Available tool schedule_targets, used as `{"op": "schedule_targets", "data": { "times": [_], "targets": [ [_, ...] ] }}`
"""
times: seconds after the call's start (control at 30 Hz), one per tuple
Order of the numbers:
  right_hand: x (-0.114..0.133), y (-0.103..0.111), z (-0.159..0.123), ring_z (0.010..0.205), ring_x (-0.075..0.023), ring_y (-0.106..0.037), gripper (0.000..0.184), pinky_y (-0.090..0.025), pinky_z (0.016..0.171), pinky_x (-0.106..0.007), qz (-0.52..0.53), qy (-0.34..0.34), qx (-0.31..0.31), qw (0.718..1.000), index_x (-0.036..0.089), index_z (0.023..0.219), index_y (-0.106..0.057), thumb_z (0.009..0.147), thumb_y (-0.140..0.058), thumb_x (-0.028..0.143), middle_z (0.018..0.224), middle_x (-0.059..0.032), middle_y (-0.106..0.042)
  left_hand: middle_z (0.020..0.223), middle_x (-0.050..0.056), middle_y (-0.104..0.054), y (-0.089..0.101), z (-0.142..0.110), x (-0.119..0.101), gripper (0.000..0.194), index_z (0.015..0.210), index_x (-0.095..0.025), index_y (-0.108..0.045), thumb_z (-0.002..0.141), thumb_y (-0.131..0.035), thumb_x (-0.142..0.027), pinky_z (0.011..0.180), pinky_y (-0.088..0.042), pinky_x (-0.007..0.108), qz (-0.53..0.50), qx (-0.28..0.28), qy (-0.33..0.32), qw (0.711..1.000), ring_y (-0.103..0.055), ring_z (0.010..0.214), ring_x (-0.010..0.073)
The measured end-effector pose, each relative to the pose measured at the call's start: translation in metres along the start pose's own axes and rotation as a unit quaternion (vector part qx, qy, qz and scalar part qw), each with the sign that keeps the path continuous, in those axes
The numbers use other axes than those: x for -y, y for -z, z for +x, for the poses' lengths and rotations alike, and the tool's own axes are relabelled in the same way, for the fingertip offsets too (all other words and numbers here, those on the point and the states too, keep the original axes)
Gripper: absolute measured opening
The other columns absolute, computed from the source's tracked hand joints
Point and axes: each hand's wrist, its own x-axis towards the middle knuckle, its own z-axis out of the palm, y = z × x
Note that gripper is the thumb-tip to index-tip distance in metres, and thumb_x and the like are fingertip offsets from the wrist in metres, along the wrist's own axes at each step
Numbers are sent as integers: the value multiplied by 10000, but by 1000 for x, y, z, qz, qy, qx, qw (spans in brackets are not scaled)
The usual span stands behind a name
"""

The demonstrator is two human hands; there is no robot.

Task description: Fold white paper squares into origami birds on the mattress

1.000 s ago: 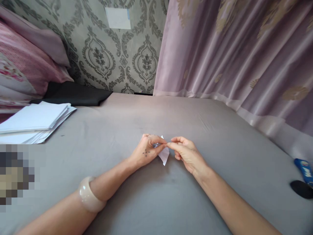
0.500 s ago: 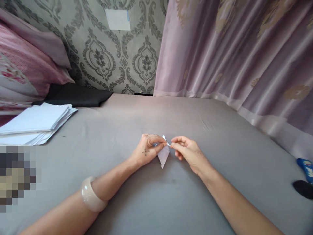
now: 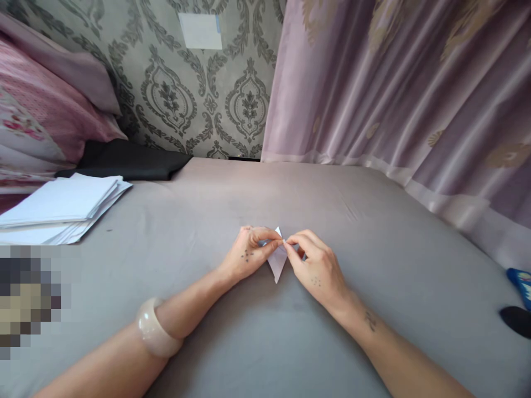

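Observation:
A small folded piece of white paper (image 3: 277, 266) with a pointed lower tip sits just above the grey bed sheet (image 3: 232, 342), in the middle of the view. My left hand (image 3: 249, 255) pinches its left side, with a pale bangle on that forearm. My right hand (image 3: 316, 266) is turned palm down and pinches the paper's upper right edge with thumb and forefinger. The fingertips of both hands meet at the top of the fold. Part of the paper is hidden behind my fingers.
A stack of white paper sheets (image 3: 62, 205) lies at the left, with a black cloth (image 3: 128, 159) behind it and pink pillows (image 3: 45, 116) in the corner. A mauve curtain (image 3: 398, 94) hangs along the right. A blue packet (image 3: 521, 283) and a black object (image 3: 516, 320) lie at the right edge.
My right hand has rolled over from side-on to palm down and closed in on the paper's top edge. The paper's tip swung slightly, and the left hand stayed put.

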Motion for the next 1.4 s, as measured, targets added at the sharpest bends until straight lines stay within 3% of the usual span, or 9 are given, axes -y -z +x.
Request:
{"op": "schedule_targets", "data": {
  "times": [0.4,0.5,0.7,0.8,0.87,1.0,1.1,1.17,1.4],
  "targets": [
    [3,-2,7,658,-106,-562,124,-413,615,-233,73,-95,50,992,201,743,-535,860,-493,199,774,8,-572,911,12,-738,2,0,-6,125,811,-210,-698,863,-585,-193,941,-369,382,54,21,6,998,-657,899,190],
    [0,1,6,643,-102,-560,46,-419,618,-242,61,-110,77,989,209,844,-574,840,-529,217,838,9,-599,919,33,-727,4,2,-1,159,829,-208,-698,893,-553,-224,885,-427,347,39,37,-9,999,-650,929,198],
    [-10,0,2,694,-104,-572,229,-442,701,-257,26,-78,113,990,223,1015,-610,835,-486,154,982,-15,-593,1175,56,-639,3,4,12,182,942,-248,-698,923,-520,-280,978,-408,383,23,40,-20,999,-585,1111,218],
    [-10,-4,0,708,-120,-577,161,-432,679,-259,0,-79,135,988,219,930,-619,851,-485,179,963,-23,-598,1295,65,-537,3,3,11,244,1123,-277,-625,893,-543,-260,1022,-372,404,50,-7,-9,999,-518,1194,223],
    [-8,-4,-1,716,-127,-581,135,-425,676,-260,-17,-82,144,986,216,899,-619,854,-494,191,965,-29,-605,1216,76,-545,5,0,7,322,1161,-243,-568,841,-566,-214,963,-415,380,70,-72,8,995,-547,1106,208],
    [-5,-3,-2,772,-143,-600,163,-428,715,-260,-23,-85,154,984,205,947,-630,871,-487,204,984,-48,-615,868,19,-588,8,-10,-5,229,932,-186,-551,718,-527,-107,685,-455,276,109,-152,93,978,-560,777,161],
    [-5,-1,-3,788,-148,-603,211,-428,721,-258,-24,-85,160,983,198,995,-639,878,-463,190,995,-63,-619,679,-10,-595,3,-18,-12,131,734,-186,-563,736,-469,-95,606,-416,252,122,-61,124,983,-538,631,136],
    [-5,-1,-4,780,-148,-599,238,-425,710,-257,-25,-84,161,983,195,1009,-645,874,-450,171,991,-68,-622,687,5,-628,-3,-22,-14,161,744,-185,-604,764,-465,-106,605,-412,263,158,10,108,981,-551,617,141],
    [0,-1,-5,725,-156,-587,256,-415,657,-264,16,-83,157,984,198,861,-670,850,-419,147,858,-50,-650,1112,56,-700,-10,-25,0,288,1073,-231,-645,885,-440,-154,811,-389,366,291,66,-42,953,-586,1033,237]
  ]
}}
